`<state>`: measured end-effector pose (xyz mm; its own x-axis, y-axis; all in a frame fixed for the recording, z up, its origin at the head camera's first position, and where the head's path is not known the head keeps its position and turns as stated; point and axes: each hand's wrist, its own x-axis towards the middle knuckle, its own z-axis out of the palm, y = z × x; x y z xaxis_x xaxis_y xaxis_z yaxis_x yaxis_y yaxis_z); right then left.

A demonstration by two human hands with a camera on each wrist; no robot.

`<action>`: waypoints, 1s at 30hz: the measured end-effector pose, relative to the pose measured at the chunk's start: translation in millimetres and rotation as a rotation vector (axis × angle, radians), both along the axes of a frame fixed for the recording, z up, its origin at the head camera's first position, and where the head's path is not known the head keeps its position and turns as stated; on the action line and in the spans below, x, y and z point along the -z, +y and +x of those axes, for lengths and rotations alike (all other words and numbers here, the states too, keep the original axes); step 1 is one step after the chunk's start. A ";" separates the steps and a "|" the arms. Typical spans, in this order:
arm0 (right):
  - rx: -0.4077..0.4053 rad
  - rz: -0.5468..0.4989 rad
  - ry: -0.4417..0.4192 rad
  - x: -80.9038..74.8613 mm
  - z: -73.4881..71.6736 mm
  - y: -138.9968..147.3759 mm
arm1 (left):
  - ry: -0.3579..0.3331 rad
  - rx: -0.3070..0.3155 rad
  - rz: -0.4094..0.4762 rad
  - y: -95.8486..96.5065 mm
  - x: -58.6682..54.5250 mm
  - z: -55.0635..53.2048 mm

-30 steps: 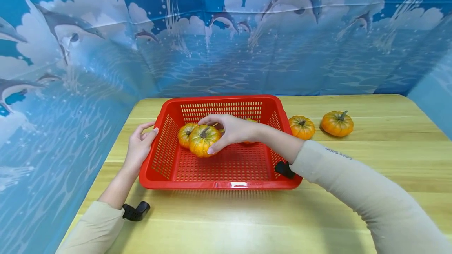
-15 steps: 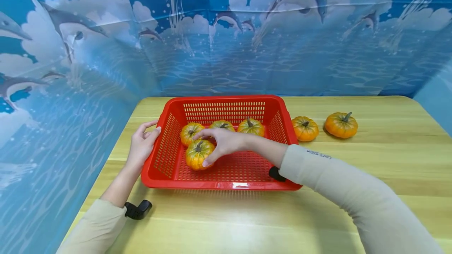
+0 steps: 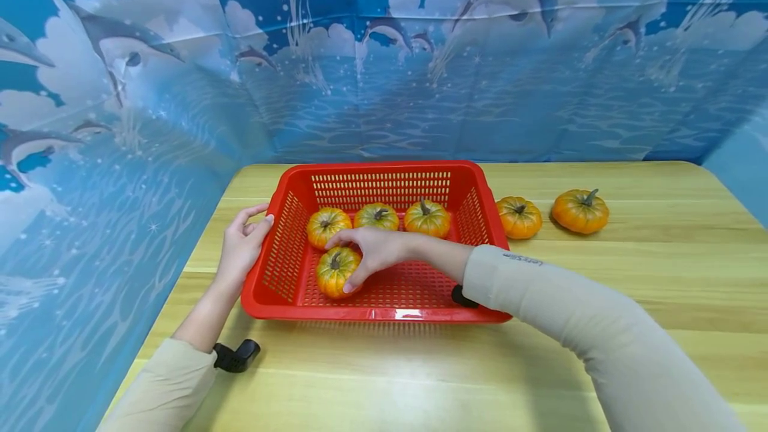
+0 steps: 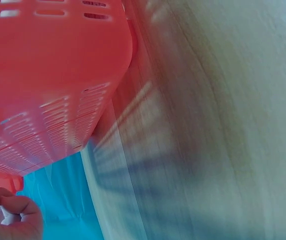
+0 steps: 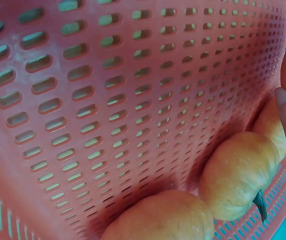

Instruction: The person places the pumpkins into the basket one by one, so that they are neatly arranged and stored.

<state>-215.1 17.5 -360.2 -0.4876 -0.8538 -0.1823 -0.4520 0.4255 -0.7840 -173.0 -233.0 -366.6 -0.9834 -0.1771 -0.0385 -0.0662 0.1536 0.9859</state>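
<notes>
A red plastic basket point(image 3: 384, 313) with slotted walls stands on the table. On its left rim my left hand point(image 3: 238, 249) holds on, thumb on top; its curled fingers point(image 4: 20, 212) show low in the left wrist view. My right hand point(image 3: 379, 255) reaches inside and grips a small orange pumpkin point(image 3: 333, 275) at the front left, thumb on its near side and fingers behind. Behind it, three more pumpkins line the back of the basket: left point(image 3: 327, 225), middle point(image 3: 377, 216) and right point(image 3: 427, 220). The right wrist view catches pumpkins point(image 5: 238, 177) beside the slotted wall.
Two pumpkins lie outside, one close by the basket's right wall point(image 3: 519, 219), the other farther right point(image 3: 580, 212). A blue dolphin-print curtain point(image 3: 384, 99) hangs behind and left of the wooden table point(image 3: 648, 252).
My right hand has lowered its pumpkin and brought it toward the basket's front left, uncovering the pumpkins at the back. My left hand has kept its hold on the rim.
</notes>
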 end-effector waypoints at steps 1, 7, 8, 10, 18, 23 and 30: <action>-0.003 0.004 0.005 0.7 0.0 -1.1 | -0.001 -0.004 -0.002 0.0 -0.3 0.2; -0.026 0.035 0.028 4.5 -0.4 -5.5 | -0.005 -0.007 -0.007 0.7 -1.3 -0.2; -0.031 0.040 0.029 5.3 -0.7 -5.8 | -0.006 -0.007 -0.008 0.5 -1.4 -0.1; -0.038 0.048 0.028 6.4 -0.8 -6.2 | -0.008 -0.009 -0.010 0.3 -1.4 0.5; -0.052 0.041 0.046 7.7 -1.4 -8.9 | 0.025 -0.001 -0.040 -0.1 -0.7 2.6; -0.065 0.031 0.040 8.3 -2.8 -13.5 | 0.038 -0.017 -0.051 0.6 -1.3 2.7; -0.095 0.028 0.033 9.4 -5.0 -17.1 | 0.027 0.002 -0.033 1.3 -1.6 1.6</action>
<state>-220.1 0.4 -369.5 -0.4103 -0.8915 -0.1921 -0.5167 0.4009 -0.7565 -171.4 -231.7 -365.0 -0.9844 -0.1760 -0.0058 -0.0391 0.1865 0.9817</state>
